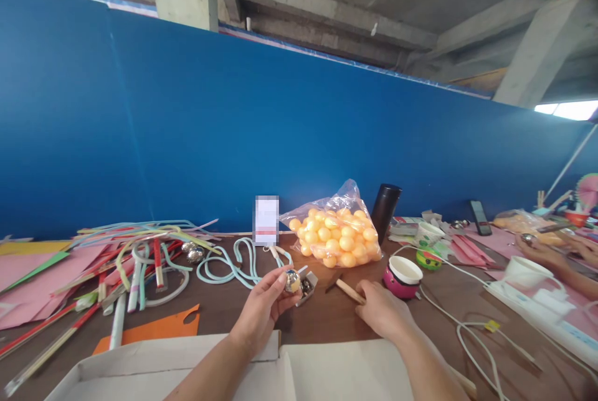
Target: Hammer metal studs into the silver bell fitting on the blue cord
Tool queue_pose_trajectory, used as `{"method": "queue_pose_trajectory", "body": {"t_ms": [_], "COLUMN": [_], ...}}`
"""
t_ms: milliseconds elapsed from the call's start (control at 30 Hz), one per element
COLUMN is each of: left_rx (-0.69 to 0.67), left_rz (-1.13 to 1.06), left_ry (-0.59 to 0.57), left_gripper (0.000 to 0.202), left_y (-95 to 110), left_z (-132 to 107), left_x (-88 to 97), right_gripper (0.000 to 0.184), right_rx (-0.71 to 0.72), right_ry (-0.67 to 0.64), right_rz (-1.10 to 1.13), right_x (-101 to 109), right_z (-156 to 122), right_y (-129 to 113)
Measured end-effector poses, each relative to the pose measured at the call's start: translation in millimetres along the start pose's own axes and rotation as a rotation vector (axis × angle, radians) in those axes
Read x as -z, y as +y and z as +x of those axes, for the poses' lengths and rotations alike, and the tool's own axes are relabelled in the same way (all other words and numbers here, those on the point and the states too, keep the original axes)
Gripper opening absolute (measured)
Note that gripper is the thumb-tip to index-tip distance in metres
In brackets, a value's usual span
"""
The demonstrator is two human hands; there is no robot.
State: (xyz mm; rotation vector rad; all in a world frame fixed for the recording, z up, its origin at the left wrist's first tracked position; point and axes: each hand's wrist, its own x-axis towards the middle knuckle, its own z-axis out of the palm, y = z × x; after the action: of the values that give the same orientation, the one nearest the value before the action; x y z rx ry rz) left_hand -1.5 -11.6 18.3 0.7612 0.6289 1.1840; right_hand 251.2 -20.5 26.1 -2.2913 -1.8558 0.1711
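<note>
Between the fingertips of my left hand (261, 307) is a shiny silver ball (293, 281), raised over the table. Right beside it, partly behind my fingers, a small open cardboard box (312, 279) contains small dark metal pieces too small to name. My right hand (385, 307) is closed round the pale wooden handle of a hammer (349, 292). Its narrow dark head points left, toward the little box, and the handle's end shows beneath my right forearm. A magenta cup (402, 276) with a white inside stands just right of that hand.
A clear bag of orange balls (334, 236) lies behind my hands, near a black bottle (385, 211). Light-blue tubing (228, 270) and paper strips spread leftward. White cardboard (346, 370) lies in front. At right are cables, a power strip (537, 314) and another person's hands (542, 258).
</note>
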Motion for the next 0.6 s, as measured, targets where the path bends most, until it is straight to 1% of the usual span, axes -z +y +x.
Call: {"method": "queue_pose_trajectory", "body": {"t_ms": [67,233,333,400,433,500,567,600], "left_rx": [0.002,-0.001,-0.016,-0.024,-0.025,-0.026,-0.031,-0.036], "left_rz": [-0.02,-0.043,-0.047,-0.047,-0.043,-0.031,-0.021,-0.017], "left_ry": [0.003,-0.004,0.012,0.033,0.044,0.066,0.076,0.08], "left_gripper": [0.037,0.037,0.037,0.038,0.038,0.038,0.038,0.038], "left_y": [0.5,-0.4,-0.3,0.1,0.3,0.6,0.6,0.5], "left_z": [0.5,1.9,2.1,2.1,2.1,2.4,2.8,2.9], "left_x": [1.9,5.8,5.1,3.9,3.3,2.2,1.6,1.4], "right_gripper": [0.02,0.021,0.018,0.018,0.019,0.018,0.019,0.02], "right_rx": [-0.006,-0.005,-0.002,0.021,0.045,0.135,0.268,0.342], "right_ry": [-0.015,0.017,0.054,0.09,0.124,0.234,0.344,0.362], "right_rz": [-0.006,0.043,0.089,0.15,0.204,0.381,0.558,0.628], "right_x": [-4.3,-12.3,-9.6,-5.1,-2.5,2.7,7.4,9.4], "right_z": [2.4,8.8,9.5,7.7,6.0,1.1,-5.8,-9.8], "right_y": [5.0,6.6,3.7,-0.6,-3.6,-11.4,-20.8,-25.8]}}
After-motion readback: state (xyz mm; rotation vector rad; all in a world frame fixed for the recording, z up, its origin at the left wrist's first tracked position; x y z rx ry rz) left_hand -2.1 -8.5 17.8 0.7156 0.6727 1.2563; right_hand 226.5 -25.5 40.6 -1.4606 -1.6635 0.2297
